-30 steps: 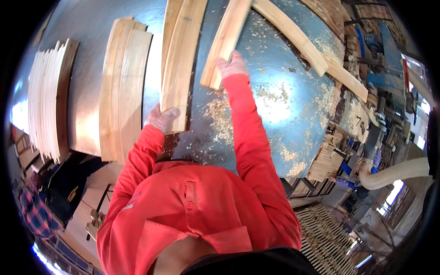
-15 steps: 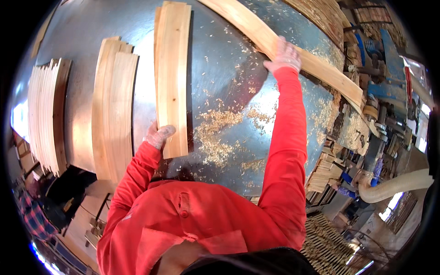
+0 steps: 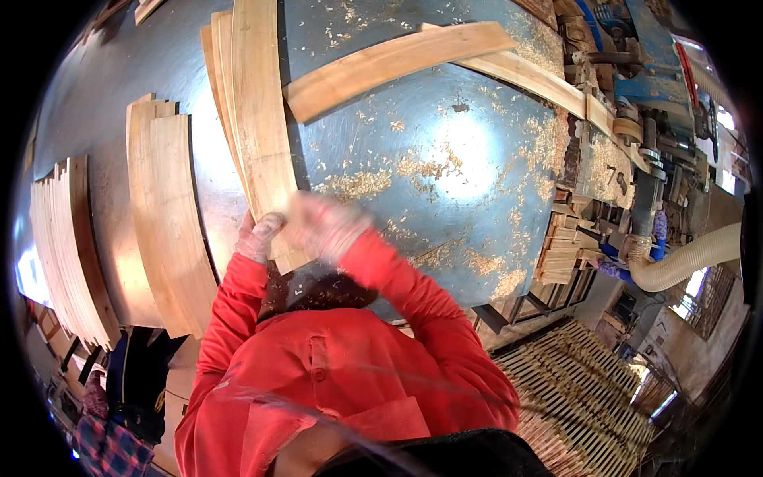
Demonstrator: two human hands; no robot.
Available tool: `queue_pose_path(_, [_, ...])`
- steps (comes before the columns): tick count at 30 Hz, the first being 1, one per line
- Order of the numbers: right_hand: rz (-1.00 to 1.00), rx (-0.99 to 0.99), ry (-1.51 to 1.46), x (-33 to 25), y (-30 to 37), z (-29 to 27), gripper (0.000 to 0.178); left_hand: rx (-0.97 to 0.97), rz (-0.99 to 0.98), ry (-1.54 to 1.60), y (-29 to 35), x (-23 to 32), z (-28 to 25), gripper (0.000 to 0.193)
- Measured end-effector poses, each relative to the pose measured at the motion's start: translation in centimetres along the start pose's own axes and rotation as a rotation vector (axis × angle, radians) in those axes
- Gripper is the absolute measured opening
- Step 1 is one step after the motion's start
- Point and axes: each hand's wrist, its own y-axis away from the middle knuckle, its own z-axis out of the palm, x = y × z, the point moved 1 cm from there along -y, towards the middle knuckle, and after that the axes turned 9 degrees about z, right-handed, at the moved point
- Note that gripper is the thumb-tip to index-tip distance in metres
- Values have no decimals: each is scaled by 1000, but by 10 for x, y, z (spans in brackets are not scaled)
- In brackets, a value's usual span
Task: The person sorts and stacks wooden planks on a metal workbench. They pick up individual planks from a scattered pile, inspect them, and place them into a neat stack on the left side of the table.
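Observation:
A small fanned stack of wooden boards (image 3: pixel 258 103) lies lengthwise before me on a metal table. At its near end my left hand (image 3: pixel 260 236) grips the left edge, thumb on top. My right hand (image 3: pixel 327 226), gloved and smeared by motion, is at the right edge of that same end; its fingers do not show clearly. One loose board (image 3: pixel 397 67) lies slanted to the right of the stack, its right end over another board (image 3: pixel 532 79) that reaches toward the machine.
Further left stand a second board stack (image 3: pixel 167 215) and a bundle of narrow strips (image 3: pixel 67 246) on the metal table (image 3: pixel 373 262). Wood shavings (image 3: pixel 350 184) are scattered about. At the right are a blue machine (image 3: pixel 652 79), a ribbed hose (image 3: pixel 691 262) and a slatted wood pile (image 3: pixel 580 389).
My right hand has left the long board at the right and come to the stack's near end. A board now lies slanted beside the stack. My left hand stays at the stack.

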Motion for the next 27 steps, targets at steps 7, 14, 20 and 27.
queue_pose_path(7, [463,833,-348,-4,-129,-128,120,362,-32,-47,-5,-27,7,51])
queue_pose_path(14, [726,883,-17,-21,-171,-99,124,247,-28,-95,22,31,27,45])
queue_pose_path(20, [704,880,260,16,-194,-96,125,238,168,-231,57,143,-14,62])
queue_pose_path(27, [698,959,67,3,-183,-88,128,607,249,-572,-7,340,-150,39])
